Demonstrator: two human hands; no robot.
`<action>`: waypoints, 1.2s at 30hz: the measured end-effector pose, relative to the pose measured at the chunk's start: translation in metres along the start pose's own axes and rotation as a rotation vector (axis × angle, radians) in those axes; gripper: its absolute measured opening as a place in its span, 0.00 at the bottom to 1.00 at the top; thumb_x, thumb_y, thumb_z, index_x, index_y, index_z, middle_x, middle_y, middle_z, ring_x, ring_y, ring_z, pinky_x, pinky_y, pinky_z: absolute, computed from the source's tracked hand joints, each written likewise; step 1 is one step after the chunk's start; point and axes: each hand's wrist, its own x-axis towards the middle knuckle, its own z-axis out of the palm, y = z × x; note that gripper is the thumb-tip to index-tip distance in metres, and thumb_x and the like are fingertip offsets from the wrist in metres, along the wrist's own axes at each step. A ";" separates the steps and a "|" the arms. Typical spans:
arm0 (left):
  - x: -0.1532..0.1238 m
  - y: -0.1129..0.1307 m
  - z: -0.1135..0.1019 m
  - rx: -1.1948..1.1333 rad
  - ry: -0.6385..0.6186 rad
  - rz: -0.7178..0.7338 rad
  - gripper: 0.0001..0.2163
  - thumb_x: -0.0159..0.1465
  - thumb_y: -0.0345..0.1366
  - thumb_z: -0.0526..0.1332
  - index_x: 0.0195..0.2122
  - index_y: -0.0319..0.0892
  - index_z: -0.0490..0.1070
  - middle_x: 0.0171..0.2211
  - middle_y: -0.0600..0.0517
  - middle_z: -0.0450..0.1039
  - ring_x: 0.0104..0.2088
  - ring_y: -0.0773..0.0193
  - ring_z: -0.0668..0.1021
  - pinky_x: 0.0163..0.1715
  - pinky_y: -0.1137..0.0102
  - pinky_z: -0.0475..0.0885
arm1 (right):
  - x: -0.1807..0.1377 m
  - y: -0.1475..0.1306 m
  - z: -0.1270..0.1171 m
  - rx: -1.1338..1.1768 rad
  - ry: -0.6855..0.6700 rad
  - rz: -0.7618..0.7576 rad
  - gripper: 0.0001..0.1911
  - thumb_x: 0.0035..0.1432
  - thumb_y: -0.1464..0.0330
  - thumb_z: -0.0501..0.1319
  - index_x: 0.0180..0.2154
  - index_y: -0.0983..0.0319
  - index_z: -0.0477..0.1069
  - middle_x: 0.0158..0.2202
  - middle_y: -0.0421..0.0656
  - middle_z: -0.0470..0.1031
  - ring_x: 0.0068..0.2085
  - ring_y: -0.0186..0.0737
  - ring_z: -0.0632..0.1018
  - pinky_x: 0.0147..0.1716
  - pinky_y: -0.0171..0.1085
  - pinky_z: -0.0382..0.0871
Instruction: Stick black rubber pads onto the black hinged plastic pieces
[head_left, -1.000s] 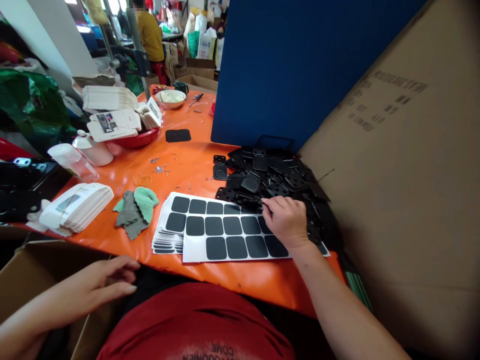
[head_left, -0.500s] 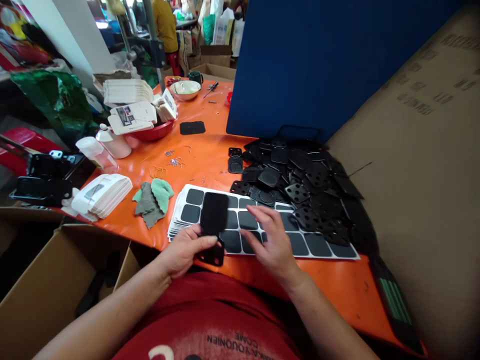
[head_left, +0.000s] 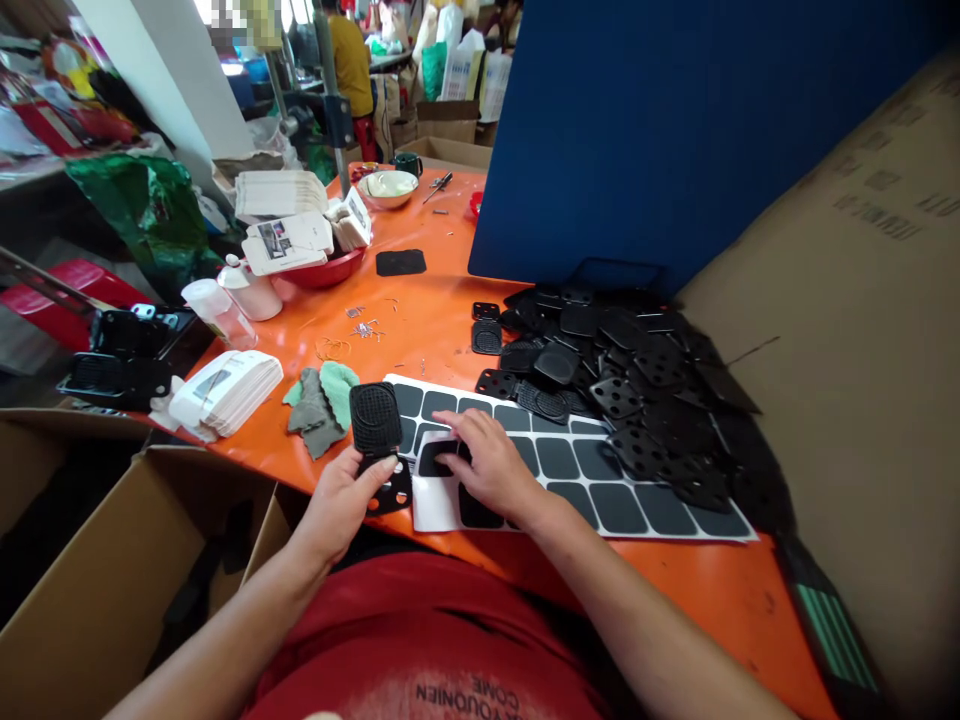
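Note:
My left hand (head_left: 341, 500) grips a black plastic piece (head_left: 377, 432) with a ribbed pad on top and a holed plate below, held upright at the table's near edge. My right hand (head_left: 489, 466) lies on a white sheet of black square stickers (head_left: 600, 485), its fingertips pinching one sticker (head_left: 435, 458) at the sheet's left end. More sticker sheets are stacked under it. A heap of black plastic parts (head_left: 622, 370) lies just behind the sheet.
The orange table (head_left: 442, 290) carries a green cloth (head_left: 324, 402), a stack of white cards (head_left: 225, 392), bottles (head_left: 217, 310), a red bowl (head_left: 322, 270) and a white bowl (head_left: 388, 187). A blue panel (head_left: 637, 130) and a cardboard sheet (head_left: 862, 330) stand right. An open carton (head_left: 112, 580) sits lower left. A person stands far back.
My left hand came up from my lap with the black piece and tilted it upright by the sheet. My right hand left the heap and moved to the sheet's left end.

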 end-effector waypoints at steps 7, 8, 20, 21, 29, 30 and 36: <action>-0.002 0.006 0.018 -0.052 -0.215 -0.031 0.15 0.53 0.39 0.71 0.41 0.39 0.77 0.33 0.50 0.79 0.31 0.64 0.78 0.33 0.70 0.76 | -0.015 -0.007 -0.014 0.326 0.217 0.058 0.11 0.63 0.71 0.57 0.47 0.56 0.68 0.37 0.41 0.74 0.38 0.38 0.76 0.41 0.40 0.72; -0.001 0.005 0.021 -0.066 -0.230 -0.049 0.16 0.52 0.39 0.72 0.40 0.39 0.76 0.32 0.51 0.78 0.29 0.65 0.78 0.32 0.70 0.75 | -0.016 -0.008 -0.014 0.329 0.247 0.051 0.09 0.63 0.71 0.56 0.45 0.56 0.69 0.38 0.41 0.74 0.38 0.38 0.76 0.40 0.39 0.72; 0.006 0.001 0.030 -0.346 -0.167 -0.195 0.18 0.48 0.36 0.74 0.39 0.39 0.75 0.31 0.50 0.79 0.27 0.66 0.78 0.26 0.72 0.76 | -0.047 -0.017 -0.018 0.114 0.312 -0.127 0.08 0.64 0.73 0.56 0.42 0.56 0.70 0.31 0.41 0.73 0.32 0.40 0.74 0.35 0.41 0.70; 0.008 0.002 0.029 -0.346 -0.173 -0.196 0.18 0.48 0.36 0.74 0.40 0.38 0.75 0.31 0.50 0.79 0.27 0.66 0.78 0.28 0.72 0.76 | -0.050 -0.018 -0.015 0.170 0.274 -0.121 0.10 0.65 0.74 0.54 0.43 0.56 0.70 0.32 0.41 0.73 0.32 0.39 0.74 0.34 0.39 0.71; 0.018 0.000 0.015 -0.153 -0.322 -0.172 0.19 0.49 0.37 0.74 0.41 0.39 0.74 0.28 0.52 0.76 0.23 0.69 0.76 0.24 0.74 0.74 | -0.056 -0.021 0.003 0.355 0.123 -0.011 0.21 0.63 0.69 0.60 0.56 0.54 0.61 0.47 0.46 0.69 0.37 0.36 0.76 0.40 0.39 0.75; 0.019 0.000 0.014 -0.157 -0.336 -0.170 0.19 0.48 0.37 0.74 0.41 0.38 0.75 0.26 0.52 0.75 0.23 0.69 0.75 0.24 0.74 0.74 | -0.055 -0.021 0.004 0.344 0.106 0.006 0.22 0.62 0.68 0.61 0.56 0.54 0.60 0.48 0.46 0.68 0.36 0.36 0.76 0.40 0.40 0.76; 0.019 0.002 0.014 -0.230 -0.304 -0.235 0.19 0.47 0.37 0.75 0.38 0.37 0.74 0.27 0.51 0.76 0.23 0.68 0.76 0.24 0.73 0.75 | -0.054 -0.024 0.007 0.270 0.080 0.056 0.27 0.59 0.68 0.63 0.58 0.53 0.61 0.53 0.48 0.61 0.37 0.37 0.76 0.39 0.42 0.78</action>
